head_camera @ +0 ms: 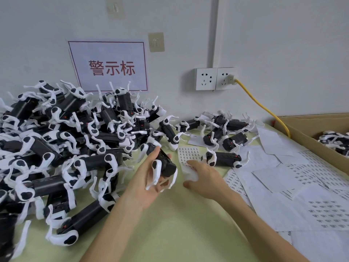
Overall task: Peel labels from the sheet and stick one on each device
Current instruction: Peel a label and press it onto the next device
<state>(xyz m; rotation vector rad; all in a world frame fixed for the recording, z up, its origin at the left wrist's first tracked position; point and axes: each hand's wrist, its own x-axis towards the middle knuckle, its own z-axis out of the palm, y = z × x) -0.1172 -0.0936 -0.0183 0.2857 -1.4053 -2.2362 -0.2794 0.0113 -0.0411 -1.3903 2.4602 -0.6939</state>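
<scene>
Head view: left hand [148, 181] palm-up around device [167, 166]

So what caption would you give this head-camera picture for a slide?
Left hand holds a black-and-white robot dog while the right hand touches the label sheet, beside a heap of robot dogs.

Just one view, from up on the head. Facing forward and down across the table [179, 233], toward the white wall [283, 44] at the back. Very near: left hand [149, 180], the device [167, 165] in it and right hand [205, 178] big in the middle, with arms in from the bottom edge. Very wide too, from the heap of devices [66, 140] at the left to the cardboard box [309, 127] at the right
</scene>
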